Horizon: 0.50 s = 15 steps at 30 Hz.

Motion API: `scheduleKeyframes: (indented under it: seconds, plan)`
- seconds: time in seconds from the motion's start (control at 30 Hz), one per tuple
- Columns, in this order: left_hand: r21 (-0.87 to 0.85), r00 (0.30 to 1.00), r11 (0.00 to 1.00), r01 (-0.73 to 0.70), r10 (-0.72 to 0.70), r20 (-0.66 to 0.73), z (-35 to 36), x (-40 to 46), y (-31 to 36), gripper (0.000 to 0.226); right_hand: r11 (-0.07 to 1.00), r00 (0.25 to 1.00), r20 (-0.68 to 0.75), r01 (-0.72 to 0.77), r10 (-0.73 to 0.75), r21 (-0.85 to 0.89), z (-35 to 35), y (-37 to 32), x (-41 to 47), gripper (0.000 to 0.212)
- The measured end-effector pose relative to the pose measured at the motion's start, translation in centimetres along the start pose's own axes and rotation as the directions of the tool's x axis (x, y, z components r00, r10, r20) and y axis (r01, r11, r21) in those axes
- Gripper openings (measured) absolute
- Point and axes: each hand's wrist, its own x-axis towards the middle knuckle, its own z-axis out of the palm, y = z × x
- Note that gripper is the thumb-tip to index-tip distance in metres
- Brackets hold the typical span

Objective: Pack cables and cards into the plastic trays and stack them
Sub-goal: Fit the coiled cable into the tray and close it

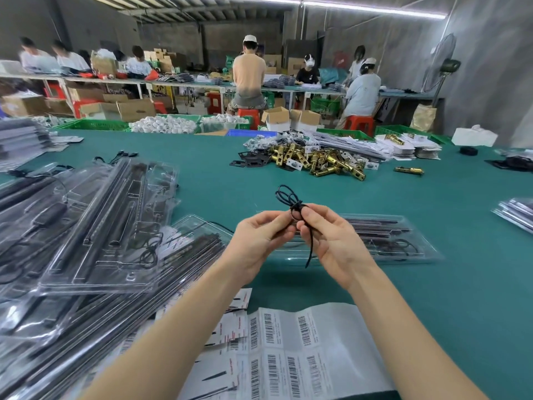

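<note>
You pinch the coiled black cable [294,204] between your left hand [261,241] and right hand [331,236] above the table's near edge, probably to keep its loops tidy; the open tray [415,249] waits just behind.

Two hands [261,239] are seen, one black cable [294,204], one open tray [398,238], and two barcode sheets [302,336].
</note>
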Motion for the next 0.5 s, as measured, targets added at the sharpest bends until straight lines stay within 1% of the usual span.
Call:
scheduleKeyframes:
  seconds: [0.07,0.13,0.17,0.2,0.23,0.27,0.3,0.37,0.4,0.47,0.5]
  plan:
    - [0.102,1.0,0.995,0.003,-0.003,-0.002,0.1,-0.1,0.2,0.018,0.997,0.992,-0.103,0.069,-0.074,-0.046,-0.3,0.3,0.5,0.017]
    - [0.258,0.996,0.965,-0.053,0.068,-0.051,0.2,-0.3,0.4,0.015,0.961,0.97,-0.155,0.149,-0.188,-0.233,-0.6,0.4,0.8,0.008]
    - [0.362,0.987,0.927,-0.095,0.135,-0.086,0.2,-0.4,0.6,0.015,0.918,0.955,-0.152,0.188,-0.254,-0.35,-0.8,0.4,0.9,0.008]
    - [0.486,0.973,0.864,-0.131,0.207,-0.106,0.2,-0.5,0.6,0.017,0.862,0.937,-0.142,0.224,-0.318,-0.454,-0.9,0.5,0.9,0.009]
    - [0.612,0.957,0.774,-0.161,0.273,-0.094,0.3,-0.6,0.7,0.018,0.805,0.917,-0.133,0.252,-0.376,-0.537,-1.1,0.5,0.8,0.009]
    - [0.707,0.944,0.681,-0.188,0.325,-0.062,0.5,-0.6,0.7,0.019,0.753,0.897,-0.124,0.273,-0.424,-0.599,-1.3,0.5,0.8,0.009]
    - [0.764,0.929,0.609,-0.211,0.367,-0.036,0.6,-0.7,0.6,0.018,0.706,0.881,-0.117,0.28,-0.458,-0.65,-1.4,0.5,0.7,0.008]
    - [0.806,0.898,0.53,-0.265,0.441,0.005,1.0,-1.0,0.3,0.018,0.622,0.86,-0.111,0.265,-0.498,-0.737,-1.5,0.7,0.5,0.009]
    - [0.818,0.883,0.493,-0.298,0.468,0.039,1.0,-1.1,0.2,0.021,0.606,0.861,-0.113,0.251,-0.497,-0.755,-1.5,0.8,0.5,0.01]
    - [0.839,0.859,0.4,-0.368,0.491,0.142,1.0,-1.2,0.3,0.026,0.622,0.894,-0.098,0.221,-0.437,-0.751,-1.6,0.6,0.5,0.009]
    - [0.845,0.849,0.359,-0.395,0.493,0.187,0.9,-1.1,0.6,0.025,0.638,0.92,-0.068,0.214,-0.387,-0.74,-1.7,0.3,0.5,0.009]
